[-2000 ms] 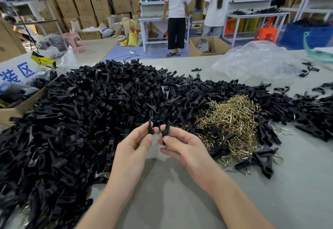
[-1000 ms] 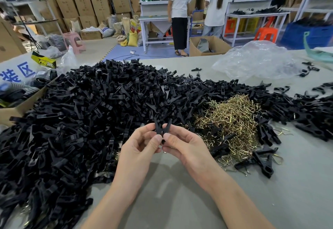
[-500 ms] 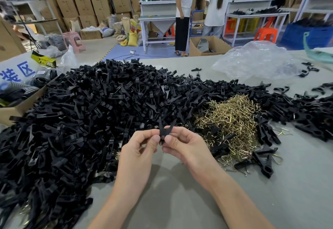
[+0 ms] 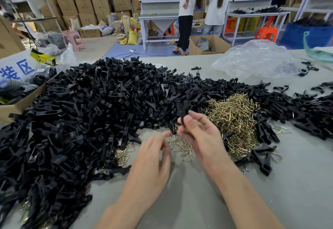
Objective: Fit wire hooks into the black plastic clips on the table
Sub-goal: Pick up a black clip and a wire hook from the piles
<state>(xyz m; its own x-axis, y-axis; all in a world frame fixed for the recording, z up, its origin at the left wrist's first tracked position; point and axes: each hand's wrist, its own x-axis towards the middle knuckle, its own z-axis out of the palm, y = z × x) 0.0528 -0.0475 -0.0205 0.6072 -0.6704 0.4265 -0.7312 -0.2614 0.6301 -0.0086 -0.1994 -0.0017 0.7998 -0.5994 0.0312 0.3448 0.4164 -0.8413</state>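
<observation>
I am watching the right hand (image 4: pixel 200 135) pinching one black clip (image 4: pixel 182 113) roughly upright between thumb and fingertips, just above the near edge of the brass wire hooks (image 4: pixel 234 119) heaped on the grey table (image 4: pixel 198 201). The left hand (image 4: pixel 153 156) is hovering lower, just beside it, fingers loosely spread and gripping nothing, its index finger pointing toward a few loose hooks (image 4: pixel 180 146) lying beneath both hands. The big pile of black clips (image 4: pixel 81 111) is sprawling across the table's left and far side, touching the hook heap.

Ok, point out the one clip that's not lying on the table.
The clip pinched in the right hand, held above the table; the others lie heaped or loose on it.
</observation>
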